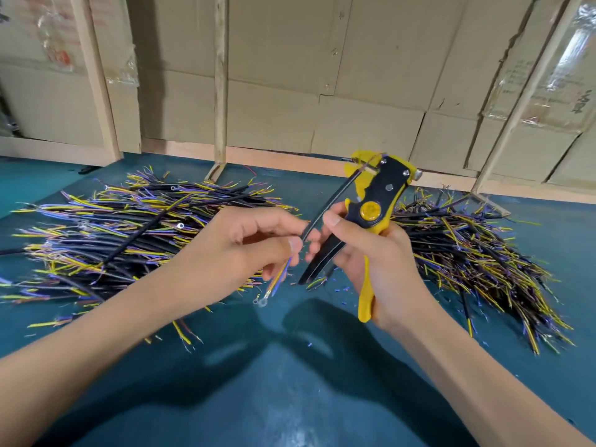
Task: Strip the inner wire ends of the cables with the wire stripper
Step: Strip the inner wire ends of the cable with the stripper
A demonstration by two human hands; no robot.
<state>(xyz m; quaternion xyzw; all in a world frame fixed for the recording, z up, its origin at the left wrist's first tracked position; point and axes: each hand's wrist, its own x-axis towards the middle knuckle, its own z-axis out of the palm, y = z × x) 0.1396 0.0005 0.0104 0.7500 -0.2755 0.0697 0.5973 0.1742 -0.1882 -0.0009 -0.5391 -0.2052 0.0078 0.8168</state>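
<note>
Cables [106, 240] lie heaped toward the tabletop's [290, 382] left edge. Above its middle, the left hand [245, 243] pinches one black cable [325, 211], whose far end enters the wire stripper [374, 204] gripped by the right hand [371, 253]. A second heap [477, 262] lies toward the right edge.

left cable pile [106, 240] motion-blurred, box print [580, 101] unreadable

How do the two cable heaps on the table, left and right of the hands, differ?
The left heap is wider and reaches nearer the middle; the right heap is narrower and runs down toward the table's right edge. Ring terminals show in the left heap; none are clear in the right. Both hold black cables with yellow and purple inner wires.
</note>
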